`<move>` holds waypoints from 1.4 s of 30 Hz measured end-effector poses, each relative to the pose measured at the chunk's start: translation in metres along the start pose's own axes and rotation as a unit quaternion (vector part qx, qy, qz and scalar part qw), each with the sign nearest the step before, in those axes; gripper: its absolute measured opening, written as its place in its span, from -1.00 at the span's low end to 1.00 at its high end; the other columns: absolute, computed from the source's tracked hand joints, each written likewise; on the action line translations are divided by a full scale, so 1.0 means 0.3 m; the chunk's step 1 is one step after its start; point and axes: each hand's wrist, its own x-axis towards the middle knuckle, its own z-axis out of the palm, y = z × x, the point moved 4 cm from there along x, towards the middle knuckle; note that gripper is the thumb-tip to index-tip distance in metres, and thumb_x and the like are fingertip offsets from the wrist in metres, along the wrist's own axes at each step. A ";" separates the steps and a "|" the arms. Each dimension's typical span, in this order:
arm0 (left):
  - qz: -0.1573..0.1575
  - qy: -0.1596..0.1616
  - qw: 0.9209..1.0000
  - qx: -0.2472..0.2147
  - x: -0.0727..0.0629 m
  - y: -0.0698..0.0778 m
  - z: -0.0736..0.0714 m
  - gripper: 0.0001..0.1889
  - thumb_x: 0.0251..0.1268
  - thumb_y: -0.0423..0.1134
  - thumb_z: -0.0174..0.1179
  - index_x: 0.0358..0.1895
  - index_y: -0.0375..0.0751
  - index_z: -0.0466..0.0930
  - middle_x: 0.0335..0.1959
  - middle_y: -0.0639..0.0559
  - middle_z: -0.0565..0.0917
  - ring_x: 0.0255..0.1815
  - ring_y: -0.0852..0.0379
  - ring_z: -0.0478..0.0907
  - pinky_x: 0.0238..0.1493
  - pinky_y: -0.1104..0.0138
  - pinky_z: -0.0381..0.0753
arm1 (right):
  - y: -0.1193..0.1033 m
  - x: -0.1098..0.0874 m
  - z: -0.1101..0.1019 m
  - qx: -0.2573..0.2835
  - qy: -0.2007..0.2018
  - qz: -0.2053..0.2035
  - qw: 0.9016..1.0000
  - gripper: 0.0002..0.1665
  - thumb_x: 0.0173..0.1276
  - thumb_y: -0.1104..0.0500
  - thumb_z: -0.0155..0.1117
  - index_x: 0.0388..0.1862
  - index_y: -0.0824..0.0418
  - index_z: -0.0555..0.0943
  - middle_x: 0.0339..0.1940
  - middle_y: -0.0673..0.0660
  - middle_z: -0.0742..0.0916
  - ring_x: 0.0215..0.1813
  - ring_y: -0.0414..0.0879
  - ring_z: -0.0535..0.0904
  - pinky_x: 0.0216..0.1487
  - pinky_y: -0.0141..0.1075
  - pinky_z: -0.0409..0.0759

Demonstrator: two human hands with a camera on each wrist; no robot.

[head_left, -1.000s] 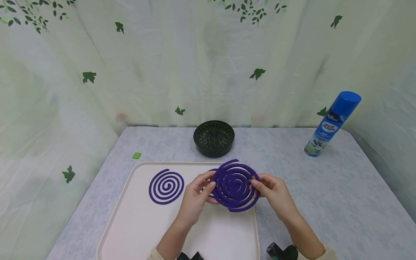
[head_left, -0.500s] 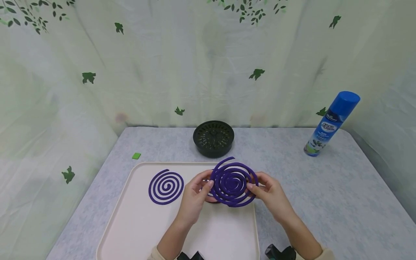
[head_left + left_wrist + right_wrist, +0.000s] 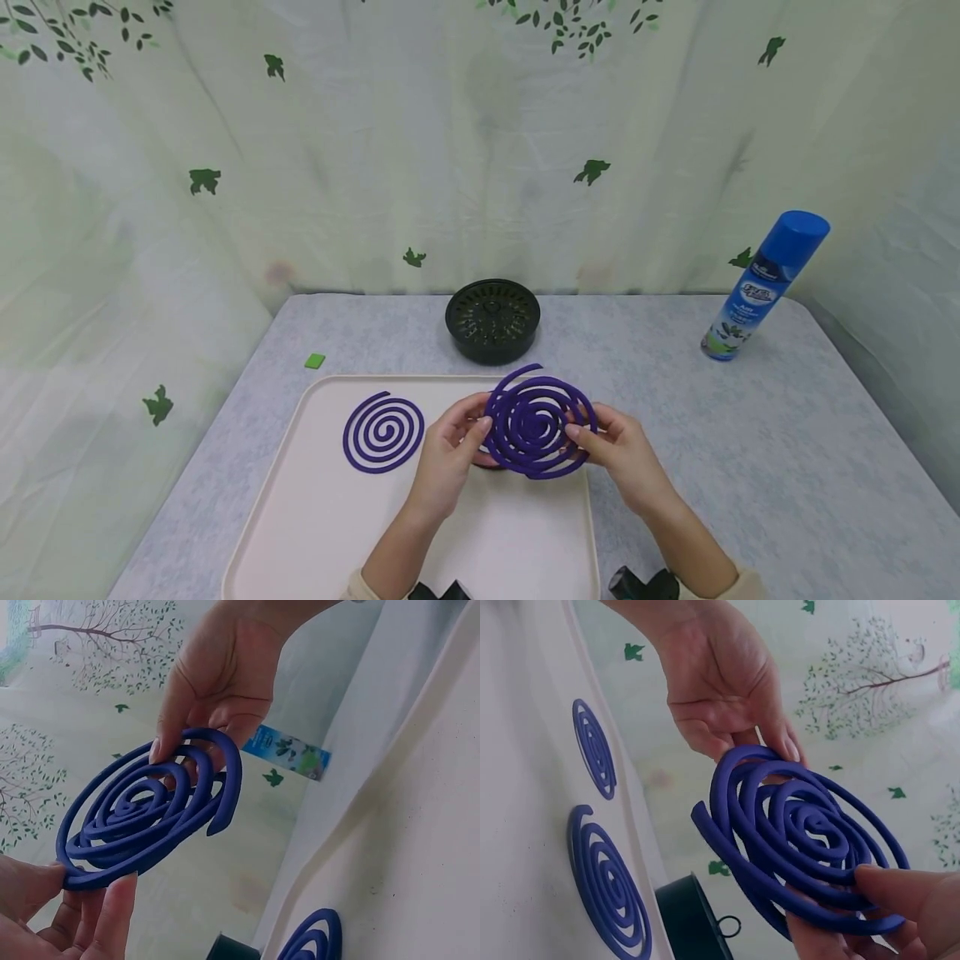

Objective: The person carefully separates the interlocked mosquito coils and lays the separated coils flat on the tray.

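The head view looks forward and down over my left hand [image 3: 440, 467] and right hand [image 3: 633, 458]; each wrist view, closer, faces across to the opposite hand; all share the purple coils [image 3: 537, 427] between them.

A pale blue-grey mottled table [image 3: 765, 450] carries a cream tray [image 3: 300, 533] with a raised rim. Just behind the tray sits a dark green round tin [image 3: 492, 325], its lid slotted, with a small ring [image 3: 730, 925] on its side. A blue-capped aerosol can [image 3: 757, 296] stands near the table's far right corner. A small green square [image 3: 315, 361] lies beside the tray's far left corner. Pale curtains [image 3: 465, 125] printed with leaves and trees surround the table.
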 end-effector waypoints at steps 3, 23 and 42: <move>0.003 0.000 1.000 -0.001 -0.001 0.000 -0.001 -0.70 0.29 -0.37 0.04 0.08 -0.31 0.44 -0.17 -0.22 0.48 -0.31 0.09 0.49 -0.47 0.23 0.64 | 0.000 0.000 0.006 -0.001 -0.014 0.002 1.000 -0.68 0.27 0.29 0.15 -0.12 0.55 0.42 -0.31 0.22 0.65 -0.28 -0.11 0.61 -0.23 -0.19 0.62; 0.016 -0.032 0.999 -0.015 0.001 -0.003 -0.003 -0.67 0.30 -0.28 0.05 0.10 -0.28 0.42 -0.17 -0.18 0.52 -0.36 0.12 0.52 -0.49 0.32 0.62 | 0.018 -0.007 0.029 0.043 -0.051 0.063 0.996 -0.56 0.38 0.14 0.03 0.01 0.49 0.29 -0.31 0.13 0.64 -0.32 -0.11 0.61 -0.31 -0.22 0.64; -0.018 -0.068 0.997 -0.032 0.006 0.010 -0.035 -0.66 0.33 -0.27 0.01 0.09 -0.37 0.36 -0.16 -0.15 0.53 -0.29 0.06 0.56 -0.37 0.11 0.64 | -0.011 -0.010 0.015 0.055 -0.081 -0.135 0.986 -0.50 0.28 0.47 0.03 0.20 0.32 0.29 -0.23 0.13 0.67 -0.21 -0.01 0.62 -0.29 -0.12 0.63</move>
